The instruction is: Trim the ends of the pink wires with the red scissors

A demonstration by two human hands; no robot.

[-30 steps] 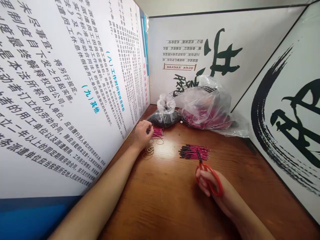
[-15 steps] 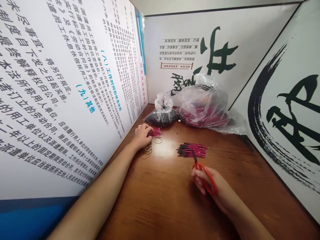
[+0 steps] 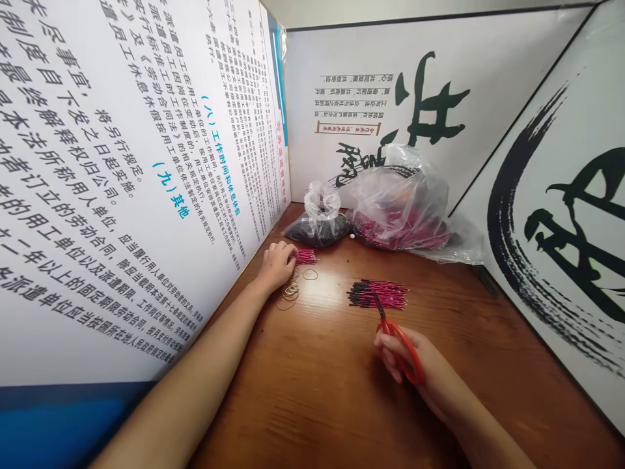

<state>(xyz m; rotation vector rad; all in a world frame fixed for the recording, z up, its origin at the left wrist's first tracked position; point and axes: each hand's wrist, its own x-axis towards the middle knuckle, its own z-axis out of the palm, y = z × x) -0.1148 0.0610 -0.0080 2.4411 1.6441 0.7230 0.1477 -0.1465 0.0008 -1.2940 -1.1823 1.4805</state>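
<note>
Head view showed the right hand (image 3: 430,365) closed around red-handled scissors (image 3: 411,350), blades overlapping the pink-and-black pile (image 3: 385,296), where a careless dip could have nicked or scattered its pieces. Left of that pile, the left hand (image 3: 276,266), its grip impossible to tell, met a smaller pink bundle (image 3: 307,256) and could have snagged nearby rubber bands (image 3: 291,290); farther left, a panel (image 3: 170,190) read "(九)其他" in blue.

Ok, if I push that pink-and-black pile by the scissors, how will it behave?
The pile would probably spread rather than slide as one block, since its ragged ends show many separate thin pieces, apparently unbound. The pieces look fairly stiff, as they lie mostly straight. Single ones might roll, being slender on a smooth-looking table.
</note>
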